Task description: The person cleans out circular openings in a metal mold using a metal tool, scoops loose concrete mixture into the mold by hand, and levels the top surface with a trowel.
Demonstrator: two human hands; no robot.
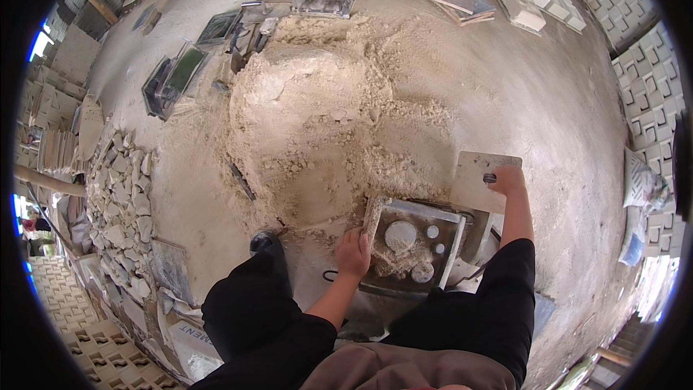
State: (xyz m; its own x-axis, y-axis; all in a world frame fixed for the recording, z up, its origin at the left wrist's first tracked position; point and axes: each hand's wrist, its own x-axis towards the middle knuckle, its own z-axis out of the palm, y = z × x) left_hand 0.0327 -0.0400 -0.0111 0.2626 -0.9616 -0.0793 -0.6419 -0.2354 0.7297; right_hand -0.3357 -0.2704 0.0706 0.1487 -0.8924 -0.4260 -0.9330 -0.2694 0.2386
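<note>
The right hand (508,179) grips a flat plate (471,173); the left hand (354,251) touches the mould's (455,249) left edge, grip unclear. Filling seems partial, crumbly mix (390,263) leaving discs (401,235) exposed.

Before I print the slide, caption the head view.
Left hand at the edge of a rectangular frame, right hand gripping a flat plate by its handle, near a sandy heap.

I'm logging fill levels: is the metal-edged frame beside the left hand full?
Not full: inside the frame, loose tan material covers only part of the bottom, and round discs show.
</note>
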